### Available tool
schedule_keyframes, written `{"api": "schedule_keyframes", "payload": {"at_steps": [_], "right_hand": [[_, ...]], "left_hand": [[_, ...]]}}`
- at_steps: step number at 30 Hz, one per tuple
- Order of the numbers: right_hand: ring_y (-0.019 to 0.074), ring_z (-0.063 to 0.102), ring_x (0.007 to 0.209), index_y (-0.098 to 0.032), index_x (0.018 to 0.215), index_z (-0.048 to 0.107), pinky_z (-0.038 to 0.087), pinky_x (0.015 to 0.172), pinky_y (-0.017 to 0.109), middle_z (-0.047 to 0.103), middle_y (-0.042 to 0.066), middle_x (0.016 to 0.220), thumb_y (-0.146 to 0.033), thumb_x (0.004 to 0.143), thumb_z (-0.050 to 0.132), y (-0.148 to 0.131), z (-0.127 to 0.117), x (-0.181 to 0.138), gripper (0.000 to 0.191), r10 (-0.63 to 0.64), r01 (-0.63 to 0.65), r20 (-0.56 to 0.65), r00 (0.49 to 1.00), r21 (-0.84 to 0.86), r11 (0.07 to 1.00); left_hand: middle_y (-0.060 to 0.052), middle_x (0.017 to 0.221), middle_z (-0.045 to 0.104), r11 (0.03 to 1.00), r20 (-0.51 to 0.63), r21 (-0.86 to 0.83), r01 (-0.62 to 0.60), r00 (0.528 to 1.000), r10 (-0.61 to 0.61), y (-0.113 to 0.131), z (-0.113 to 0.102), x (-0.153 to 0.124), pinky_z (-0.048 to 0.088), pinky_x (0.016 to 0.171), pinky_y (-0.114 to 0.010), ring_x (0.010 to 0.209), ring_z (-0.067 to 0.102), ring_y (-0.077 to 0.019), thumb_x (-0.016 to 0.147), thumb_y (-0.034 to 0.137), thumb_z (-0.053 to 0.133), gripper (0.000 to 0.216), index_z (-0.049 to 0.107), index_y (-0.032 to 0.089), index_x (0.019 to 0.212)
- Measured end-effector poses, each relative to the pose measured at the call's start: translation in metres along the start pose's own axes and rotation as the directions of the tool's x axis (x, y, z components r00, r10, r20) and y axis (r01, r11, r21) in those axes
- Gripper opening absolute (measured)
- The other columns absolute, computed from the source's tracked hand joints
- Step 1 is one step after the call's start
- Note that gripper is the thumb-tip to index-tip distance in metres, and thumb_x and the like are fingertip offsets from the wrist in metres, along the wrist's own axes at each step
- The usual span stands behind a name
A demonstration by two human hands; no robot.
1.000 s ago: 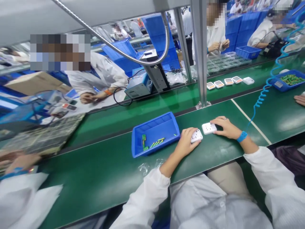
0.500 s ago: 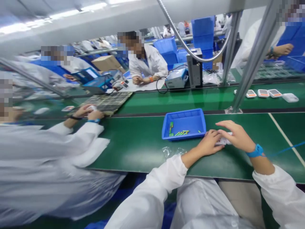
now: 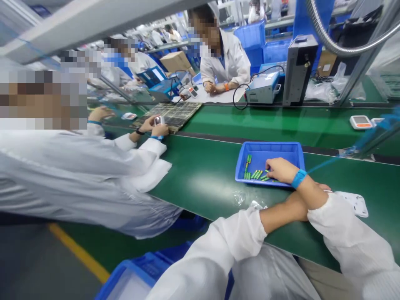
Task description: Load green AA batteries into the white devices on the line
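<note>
Green worktop (image 3: 206,179): blue tray (image 3: 271,146) by far edge. Right hand (image 3: 282,170) over tray's near edge, fingers partly curled at batteries; grip unclear. Left hand (image 3: 298,203) beneath right forearm, hold hidden. White casing (image 3: 360,205) right of tray. Green batteries (image 3: 256,174), mostly near-left corner: probably light, rigid, slippery; pinch mid-barrel.
</note>
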State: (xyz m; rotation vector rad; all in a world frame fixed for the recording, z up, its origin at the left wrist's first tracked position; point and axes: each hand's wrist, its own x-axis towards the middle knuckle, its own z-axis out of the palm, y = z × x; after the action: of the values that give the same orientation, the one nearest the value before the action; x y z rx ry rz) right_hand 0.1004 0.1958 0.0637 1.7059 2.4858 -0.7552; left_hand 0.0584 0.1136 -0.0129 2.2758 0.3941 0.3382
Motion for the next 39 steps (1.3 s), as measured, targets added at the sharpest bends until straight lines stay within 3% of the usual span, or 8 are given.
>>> {"api": "schedule_keyframes", "payload": {"at_steps": [8, 12, 16, 23, 32, 34, 36, 39], "right_hand": [[0.0265, 0.077, 0.106, -0.020, 0.118, 0.081, 0.051, 0.085, 0.029, 0.083, 0.011, 0.118, -0.023, 0.096, 0.081, 0.001, -0.001, 0.001, 0.022, -0.070, 0.069, 0.043, 0.997, 0.024, 0.997], [0.0238, 0.077, 0.098, -0.022, 0.108, 0.083, 0.050, 0.078, 0.028, 0.084, 0.007, 0.109, -0.019, 0.092, 0.082, -0.004, -0.004, -0.002, 0.016, -0.134, 0.128, 0.097, 0.986, 0.071, 0.989], [0.0230, 0.078, 0.095, -0.023, 0.114, 0.083, 0.050, 0.076, 0.027, 0.085, 0.004, 0.108, -0.020, 0.091, 0.085, -0.009, -0.005, -0.004, 0.024, -0.149, 0.138, 0.146, 0.978, 0.079, 0.987], [0.0318, 0.079, 0.114, -0.015, 0.113, 0.085, 0.053, 0.087, 0.030, 0.084, 0.018, 0.121, -0.012, 0.091, 0.080, -0.009, -0.003, -0.005, 0.023, -0.095, 0.100, 0.073, 0.993, -0.069, 0.993], [0.0258, 0.078, 0.108, -0.013, 0.116, 0.082, 0.051, 0.087, 0.028, 0.085, 0.014, 0.115, -0.009, 0.098, 0.070, -0.010, -0.011, -0.013, 0.022, -0.131, 0.131, 0.022, 0.991, -0.004, 0.991], [0.0220, 0.077, 0.101, -0.015, 0.117, 0.080, 0.050, 0.084, 0.026, 0.085, 0.010, 0.111, -0.009, 0.097, 0.071, -0.009, -0.021, -0.022, 0.023, -0.164, 0.167, -0.041, 0.986, 0.066, 0.984], [0.0194, 0.074, 0.094, -0.016, 0.113, 0.079, 0.049, 0.083, 0.026, 0.083, 0.007, 0.105, -0.007, 0.095, 0.071, -0.004, -0.034, -0.036, 0.022, -0.212, 0.242, -0.179, 0.961, 0.165, 0.956], [0.0179, 0.071, 0.089, -0.019, 0.113, 0.077, 0.049, 0.083, 0.027, 0.080, 0.003, 0.099, -0.012, 0.095, 0.071, 0.015, -0.057, -0.070, 0.020, -0.227, 0.378, -0.464, 0.856, 0.264, 0.887]], "left_hand": [[-0.013, 0.181, 0.043, 0.997, 0.041, -0.072, -0.029, 0.999, 0.032, -0.002, 0.003, -0.005, 0.022, 0.146, -0.047, 0.170, 0.040, -0.0291, 0.108, 0.027, 0.066, 0.061, 0.050, 0.016, 0.166], [-0.014, 0.173, 0.054, 0.992, -0.006, -0.122, -0.035, 0.999, 0.035, 0.002, -0.001, -0.004, 0.028, 0.144, -0.044, 0.163, 0.050, -0.0285, 0.107, 0.027, 0.069, 0.062, 0.051, 0.018, 0.166], [-0.015, 0.168, 0.060, 0.996, 0.025, -0.095, 0.001, 1.000, 0.002, 0.006, -0.008, -0.003, 0.032, 0.143, -0.045, 0.161, 0.053, -0.0307, 0.107, 0.026, 0.068, 0.053, 0.059, 0.019, 0.158], [-0.010, 0.163, 0.064, 0.998, -0.031, -0.022, 0.058, 0.998, -0.059, 0.011, -0.009, -0.005, 0.035, 0.139, -0.038, 0.155, 0.059, -0.0321, 0.104, 0.022, 0.068, 0.051, 0.064, 0.016, 0.154], [-0.016, 0.170, 0.057, 0.999, 0.069, -0.017, 0.048, 0.997, -0.047, 0.010, -0.016, -0.003, 0.032, 0.142, -0.046, 0.162, 0.051, -0.0288, 0.107, 0.029, 0.065, 0.056, 0.055, 0.015, 0.161], [-0.017, 0.168, 0.059, 0.998, 0.043, -0.043, 0.044, 0.998, -0.042, 0.010, -0.014, -0.004, 0.037, 0.139, -0.046, 0.160, 0.053, -0.0303, 0.107, 0.030, 0.065, 0.056, 0.056, 0.015, 0.160], [-0.018, 0.165, 0.060, 0.999, 0.016, -0.039, 0.019, 1.000, -0.019, 0.011, -0.012, -0.006, 0.041, 0.136, -0.050, 0.158, 0.055, -0.0343, 0.106, 0.032, 0.066, 0.055, 0.057, 0.016, 0.159], [-0.022, 0.166, 0.057, 0.999, -0.072, -0.005, -0.042, 0.997, 0.041, 0.012, -0.013, -0.009, 0.040, 0.135, -0.060, 0.158, 0.051, -0.0406, 0.100, 0.031, 0.070, 0.066, 0.052, 0.015, 0.161]]}}
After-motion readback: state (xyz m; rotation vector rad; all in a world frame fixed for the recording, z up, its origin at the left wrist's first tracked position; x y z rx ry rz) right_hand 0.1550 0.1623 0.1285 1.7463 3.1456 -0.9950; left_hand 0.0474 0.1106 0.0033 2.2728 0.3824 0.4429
